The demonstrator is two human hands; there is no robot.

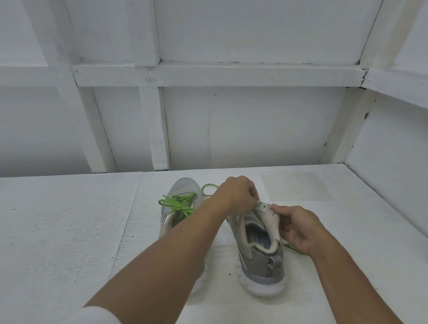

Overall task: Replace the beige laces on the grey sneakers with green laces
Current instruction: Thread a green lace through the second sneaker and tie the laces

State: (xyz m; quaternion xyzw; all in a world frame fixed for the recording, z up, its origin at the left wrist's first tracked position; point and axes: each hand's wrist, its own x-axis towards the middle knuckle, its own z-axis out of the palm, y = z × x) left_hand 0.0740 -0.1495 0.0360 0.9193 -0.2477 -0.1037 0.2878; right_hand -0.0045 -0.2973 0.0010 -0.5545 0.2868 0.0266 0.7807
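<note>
Two grey sneakers stand on a white surface, heels toward me. The left sneaker [181, 191] carries bright green laces [179, 204] threaded across its top; my left forearm crosses over its heel. The right sneaker [261, 256] has its beige tongue pulled up. My left hand [235, 192] hovers over that shoe's front and pinches a green lace [209, 188] at the tongue's top. My right hand [299, 228] grips the tongue and collar from the right. One green lace end [292, 248] trails out beside the right wrist.
The white surface [58, 242] stretches wide to the left and ends at a white panelled wall [230, 121] just behind the shoes. A raised white ledge [394, 196] runs along the right side.
</note>
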